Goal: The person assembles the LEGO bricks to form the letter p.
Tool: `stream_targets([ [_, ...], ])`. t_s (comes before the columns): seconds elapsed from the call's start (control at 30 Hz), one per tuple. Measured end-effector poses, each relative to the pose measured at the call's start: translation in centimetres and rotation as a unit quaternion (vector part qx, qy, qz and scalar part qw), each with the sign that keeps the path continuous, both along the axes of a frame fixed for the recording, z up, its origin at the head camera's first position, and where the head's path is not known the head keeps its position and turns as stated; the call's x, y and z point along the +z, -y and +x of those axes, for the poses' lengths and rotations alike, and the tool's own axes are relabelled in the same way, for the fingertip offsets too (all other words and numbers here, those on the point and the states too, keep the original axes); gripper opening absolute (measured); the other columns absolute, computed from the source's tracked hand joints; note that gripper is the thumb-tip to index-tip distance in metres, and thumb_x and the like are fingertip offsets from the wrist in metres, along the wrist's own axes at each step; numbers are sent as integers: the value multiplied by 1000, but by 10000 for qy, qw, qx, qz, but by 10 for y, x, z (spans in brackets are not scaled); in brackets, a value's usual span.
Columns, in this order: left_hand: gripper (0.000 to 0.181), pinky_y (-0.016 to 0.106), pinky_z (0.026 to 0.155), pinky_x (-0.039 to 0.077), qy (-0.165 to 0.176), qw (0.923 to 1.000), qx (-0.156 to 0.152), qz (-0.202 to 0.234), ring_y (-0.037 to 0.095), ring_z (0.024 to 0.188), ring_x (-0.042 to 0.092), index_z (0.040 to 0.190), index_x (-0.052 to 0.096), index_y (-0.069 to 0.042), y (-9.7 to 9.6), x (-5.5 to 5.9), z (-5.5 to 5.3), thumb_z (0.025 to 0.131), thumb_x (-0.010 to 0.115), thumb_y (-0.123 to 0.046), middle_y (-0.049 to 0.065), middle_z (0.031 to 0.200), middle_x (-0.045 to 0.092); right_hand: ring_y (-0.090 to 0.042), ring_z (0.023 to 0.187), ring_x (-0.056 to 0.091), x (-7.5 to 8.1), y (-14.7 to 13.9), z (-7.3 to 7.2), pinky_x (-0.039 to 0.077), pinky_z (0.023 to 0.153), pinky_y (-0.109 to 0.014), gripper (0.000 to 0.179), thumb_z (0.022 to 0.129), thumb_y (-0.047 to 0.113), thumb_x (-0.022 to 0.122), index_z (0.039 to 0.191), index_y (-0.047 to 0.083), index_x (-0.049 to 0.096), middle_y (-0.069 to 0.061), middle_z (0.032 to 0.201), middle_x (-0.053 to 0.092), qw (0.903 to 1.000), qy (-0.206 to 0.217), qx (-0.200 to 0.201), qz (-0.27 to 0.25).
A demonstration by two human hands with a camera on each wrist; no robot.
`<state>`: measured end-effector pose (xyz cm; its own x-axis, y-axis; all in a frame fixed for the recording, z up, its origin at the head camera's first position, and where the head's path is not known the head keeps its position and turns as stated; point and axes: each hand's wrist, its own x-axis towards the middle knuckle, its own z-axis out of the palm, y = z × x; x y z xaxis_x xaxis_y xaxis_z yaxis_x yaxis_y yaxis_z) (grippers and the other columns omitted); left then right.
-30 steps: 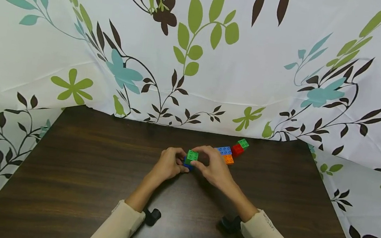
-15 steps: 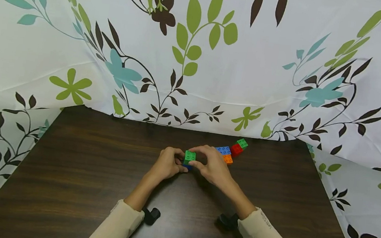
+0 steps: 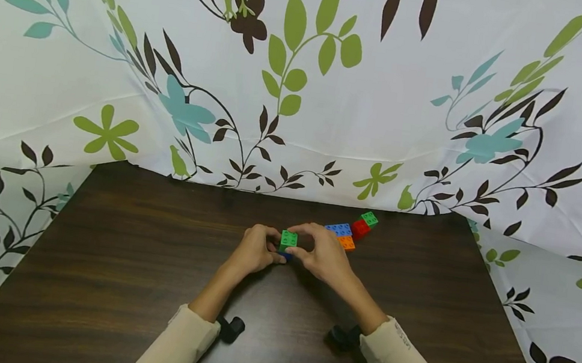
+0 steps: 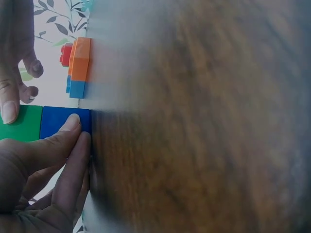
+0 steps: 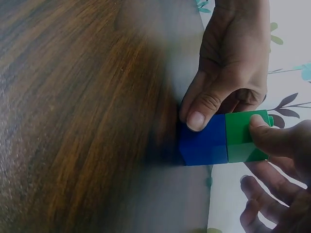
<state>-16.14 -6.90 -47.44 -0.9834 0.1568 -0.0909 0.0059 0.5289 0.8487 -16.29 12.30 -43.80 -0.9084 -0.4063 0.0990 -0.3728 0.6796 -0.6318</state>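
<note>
A green toy building brick (image 3: 289,239) sits flush on top of a blue brick (image 5: 204,145), which stands on the dark wooden table (image 3: 147,285). My left hand (image 3: 256,249) pinches the blue brick from the left, with its thumb on the near face. From the other side, my right hand (image 3: 326,253) holds the green brick between thumb and fingers. In the left wrist view, the green brick (image 4: 22,128) and blue brick (image 4: 54,119) meet in an even seam. The blue brick is mostly hidden under the green one in the head view.
Behind my right hand lie a light blue brick (image 3: 338,229), an orange brick (image 3: 346,243), a red brick (image 3: 360,229) and another green brick (image 3: 370,218), close together. A leaf-patterned cloth (image 3: 304,159) hangs along the table's back edge.
The green brick was slightly turned over the blue one and now sits squarely in line with it. Both hands keep their hold; the right forearm has shifted slightly left.
</note>
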Motion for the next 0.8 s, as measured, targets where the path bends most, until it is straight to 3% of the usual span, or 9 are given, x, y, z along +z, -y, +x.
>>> stream_targets([
  [0.2,38,30,73,62,67,10000,-41,28,17,82,72,113,77,3,-1,-1,0,79,94,0,13,100,77,-17,90,62,-2,-1,1,54,79,-35,35,91,19,88,125,17,78,-5,122,78,9999,60,-139,-33],
  [0.37,39,31,73,62,50,10000,-14,39,19,84,72,113,77,3,1,-2,2,78,94,1,14,99,77,-24,104,70,-6,2,3,59,89,-44,37,90,17,88,126,17,78,-5,125,78,9998,21,-190,-105],
  [0.67,38,29,70,60,43,10000,-16,30,17,81,71,112,78,2,1,-3,1,78,94,0,11,94,77,-31,124,69,-11,-8,-1,57,105,-54,44,94,17,85,136,15,73,-7,135,75,9977,435,83,-517],
  [0.8,39,31,72,61,45,10000,24,3,19,82,72,113,77,3,-1,-2,1,78,95,-1,12,93,77,-33,122,70,-12,-22,-7,58,105,-54,53,92,19,87,142,11,69,-10,135,75,9973,430,199,-566],
])
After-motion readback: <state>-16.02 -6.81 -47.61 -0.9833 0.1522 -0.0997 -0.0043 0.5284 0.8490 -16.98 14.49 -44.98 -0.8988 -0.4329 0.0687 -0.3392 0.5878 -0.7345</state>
